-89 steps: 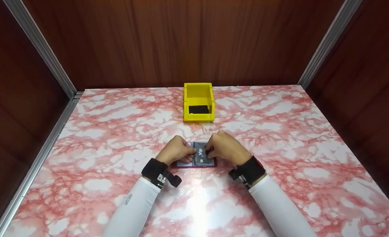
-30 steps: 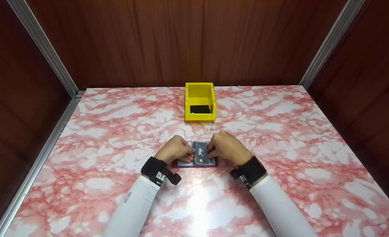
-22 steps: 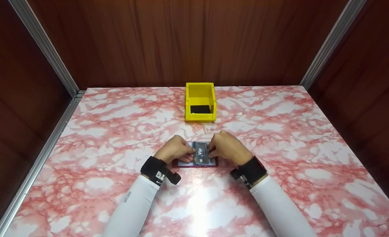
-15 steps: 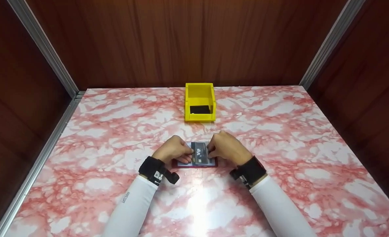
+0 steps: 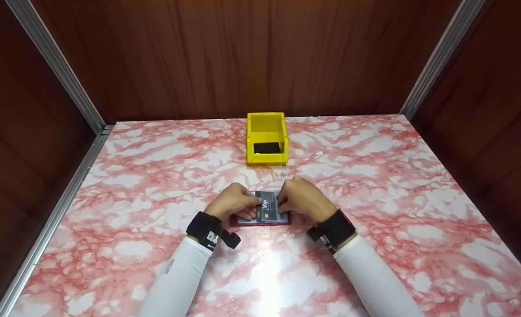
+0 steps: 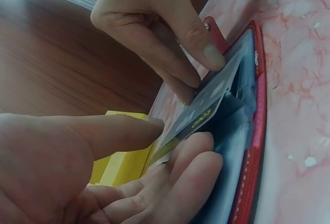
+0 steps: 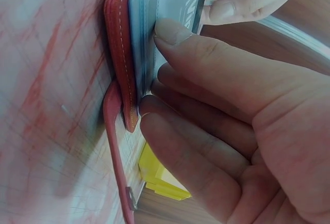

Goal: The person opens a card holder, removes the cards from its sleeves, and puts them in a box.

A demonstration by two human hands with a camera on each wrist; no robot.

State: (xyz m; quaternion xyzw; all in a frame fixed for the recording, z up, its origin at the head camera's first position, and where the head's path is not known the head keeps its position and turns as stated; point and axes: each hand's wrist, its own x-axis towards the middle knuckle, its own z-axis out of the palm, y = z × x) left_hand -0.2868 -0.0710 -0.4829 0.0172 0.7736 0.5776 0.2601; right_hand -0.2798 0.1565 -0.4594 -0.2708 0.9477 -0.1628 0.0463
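A red card holder [image 5: 264, 224] with clear plastic sleeves lies spread on the table between the hands. A grey card [image 5: 268, 211] marked "Vip" sits partly in the right sleeve, its left end sticking out toward the left hand. My left hand [image 5: 232, 200] pinches this end, thumb above and fingers beneath, as the left wrist view shows. My right hand [image 5: 305, 198] pinches the outer edge of the clear sleeve [image 7: 172, 7], thumb on top and fingers under it. The holder's red strap [image 7: 114, 136] with a metal snap hangs off its far side.
Behind the hands stands a yellow bin [image 5: 267, 159] with a flat black object [image 5: 267, 148] inside. Dark wood-patterned panels [image 5: 225, 57] with metal corner posts enclose the pink marbled table [image 5: 154, 171] at the back and sides.
The card has shifted slightly left, and more of its left end shows out of the sleeve. The left hand keeps its pinch; the right hand stays almost where it was.
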